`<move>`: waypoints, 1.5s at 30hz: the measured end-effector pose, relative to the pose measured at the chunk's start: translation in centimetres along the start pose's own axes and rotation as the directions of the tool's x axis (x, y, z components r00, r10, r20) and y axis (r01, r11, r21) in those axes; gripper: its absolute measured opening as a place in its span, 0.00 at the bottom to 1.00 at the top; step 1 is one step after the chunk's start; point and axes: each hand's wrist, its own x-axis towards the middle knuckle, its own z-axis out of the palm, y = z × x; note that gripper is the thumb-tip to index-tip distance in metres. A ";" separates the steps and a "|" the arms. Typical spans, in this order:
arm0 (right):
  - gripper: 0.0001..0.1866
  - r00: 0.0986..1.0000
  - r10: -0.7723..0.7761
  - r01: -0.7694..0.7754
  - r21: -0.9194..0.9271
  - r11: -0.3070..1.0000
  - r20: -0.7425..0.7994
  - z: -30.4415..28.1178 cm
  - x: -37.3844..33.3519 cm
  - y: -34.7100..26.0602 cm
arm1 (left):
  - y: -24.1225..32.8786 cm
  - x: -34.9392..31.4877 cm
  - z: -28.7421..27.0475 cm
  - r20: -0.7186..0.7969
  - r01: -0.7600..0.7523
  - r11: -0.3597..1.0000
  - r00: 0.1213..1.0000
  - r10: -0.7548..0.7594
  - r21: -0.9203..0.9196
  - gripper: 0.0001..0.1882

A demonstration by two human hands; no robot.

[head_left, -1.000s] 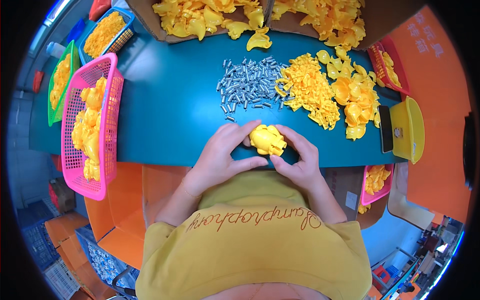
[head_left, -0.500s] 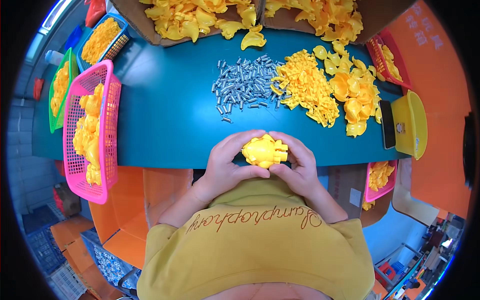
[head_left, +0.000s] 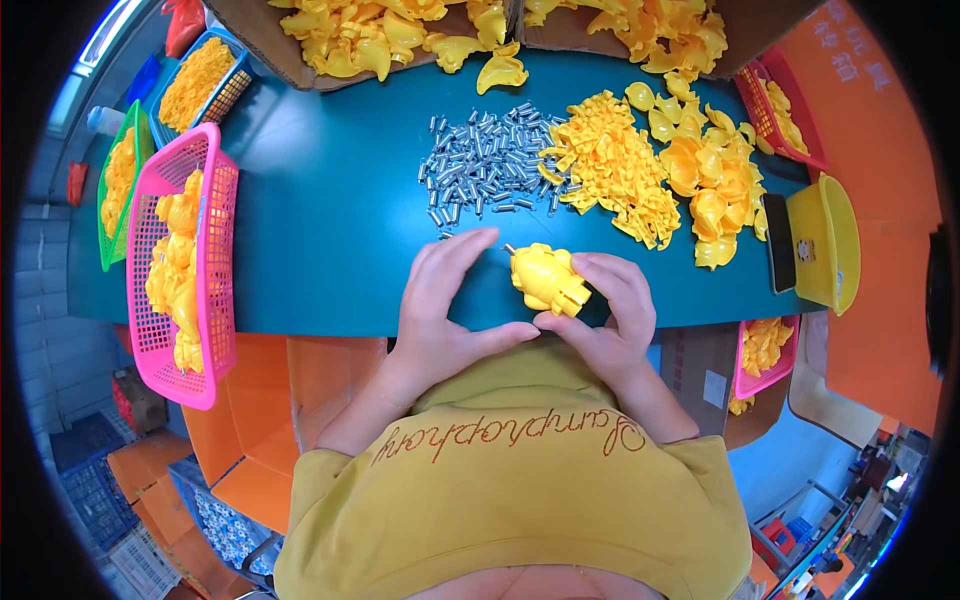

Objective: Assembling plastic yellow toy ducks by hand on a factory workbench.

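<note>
Above the worktop [head_left: 320,220], close to its front edge, a yellow toy [head_left: 548,279] is pinched in the right hand [head_left: 622,305], long axis slanting, metal tip [head_left: 509,249] pointing far-left toward the left hand [head_left: 432,315], spread open beside it.

You are wearing a plain mustard-yellow T-shirt [head_left: 520,500], its loose short sleeves [head_left: 318,478] leaving your forearms [head_left: 362,418] bare. Across the chest, slanting, looped script lettering [head_left: 510,428] in rusty orange-brown appears upside down from your viewpoint. Your neckline [head_left: 500,569] is rounded, with a seam curving alongside it.
</note>
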 end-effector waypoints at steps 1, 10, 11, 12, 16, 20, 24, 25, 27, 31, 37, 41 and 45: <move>0.37 1.000 0.002 -0.002 0.000 1.000 0.001 0.1 -0.3 0.2 | 0.2 -0.4 0.1 0.001 0.002 1.000 1.000 -0.002 -0.001 0.44; 0.37 0.994 0.072 -0.063 0.121 0.991 -0.077 1.8 -2.4 0.2 | 1.8 -0.4 0.7 0.172 0.098 0.994 0.980 -0.104 0.045 0.44; 0.36 0.996 0.090 -0.085 0.172 0.981 -0.019 1.8 -2.8 0.4 | 1.8 -0.5 0.8 0.171 0.100 0.994 0.980 -0.106 0.044 0.44; 0.35 0.994 0.104 -0.110 0.220 0.969 0.040 1.8 -3.0 0.5 | 1.9 -0.6 1.1 0.168 0.124 0.992 0.979 -0.118 -0.027 0.44; 0.33 0.995 0.095 -0.102 0.271 0.957 0.036 1.8 -2.9 0.5 | 1.7 -0.9 1.5 0.170 0.146 0.984 0.977 -0.126 -0.107 0.43; 0.31 0.981 0.187 -0.187 0.476 0.859 0.048 1.4 -2.9 0.7 | 0.7 -0.8 1.3 0.164 0.057 0.992 0.986 -0.037 -0.116 0.42; 0.30 0.933 0.293 -0.349 0.723 0.596 0.208 0.2 -2.3 -0.1 | 0.3 -0.5 -0.1 0.221 0.151 0.955 0.971 -0.095 -0.254 0.38; 0.31 0.899 0.332 -0.426 0.747 0.510 0.286 0.1 -2.1 -0.4 | -0.1 -0.2 -0.2 0.233 0.094 0.953 0.972 -0.026 -0.288 0.37; 0.31 0.898 0.330 -0.432 0.726 0.535 0.290 0.1 -1.8 -0.6 | -0.3 -0.3 -0.1 0.270 0.029 0.947 0.961 0.062 -0.319 0.35; 0.34 0.922 0.203 -0.368 0.588 0.720 0.330 -0.8 -1.7 0.4 | -0.1 -1.4 0.1 0.246 0.129 0.897 0.969 -0.023 -0.422 0.33; 0.34 0.796 0.444 -0.601 0.620 0.505 0.410 -0.3 -2.0 -0.1 | -0.6 -0.6 -0.4 0.196 -0.020 0.915 0.975 0.107 -0.403 0.35; 0.33 0.957 0.181 -0.222 0.167 0.961 0.226 -0.6 0.4 -1.2 | 1.0 0.0 -1.0 0.170 0.201 0.953 0.972 -0.164 -0.229 0.33; 0.28 0.933 0.126 -0.214 0.238 0.947 0.336 0.3 0.3 -1.4 | 1.2 0.4 -0.9 0.223 0.070 0.993 0.974 -0.047 -0.099 0.31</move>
